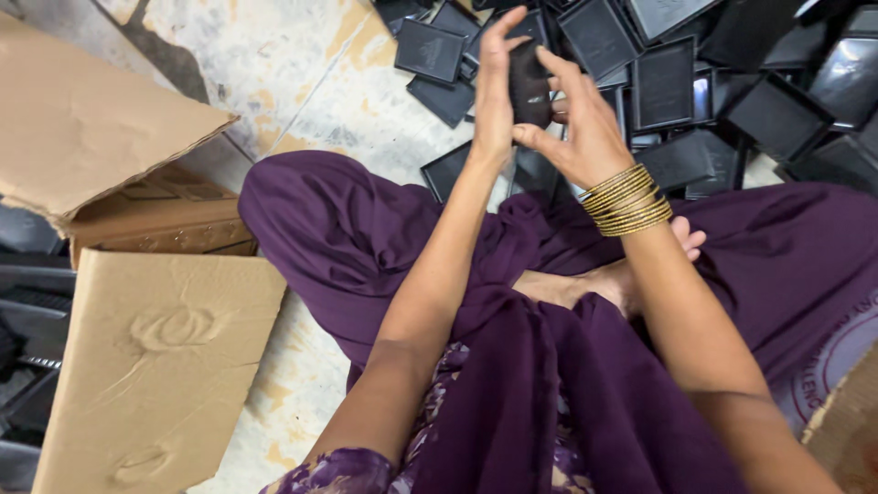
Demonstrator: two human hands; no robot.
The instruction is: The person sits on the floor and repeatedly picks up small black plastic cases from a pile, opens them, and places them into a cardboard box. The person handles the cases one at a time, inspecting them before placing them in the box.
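Note:
I sit cross-legged on the floor in purple clothing. Both hands are raised in front of me around a small black rectangular piece. My left hand presses its palm against the piece's left side, fingers stretched upward. My right hand, with gold bangles at the wrist, grips the piece from the right with thumb and fingers. Most of the piece is hidden between the hands. A bare foot shows below the bangles.
A heap of several flat black rectangular trays covers the floor ahead and to the right. An open cardboard box with spread flaps stands at my left, dark trays beside it. Worn pale floor lies between.

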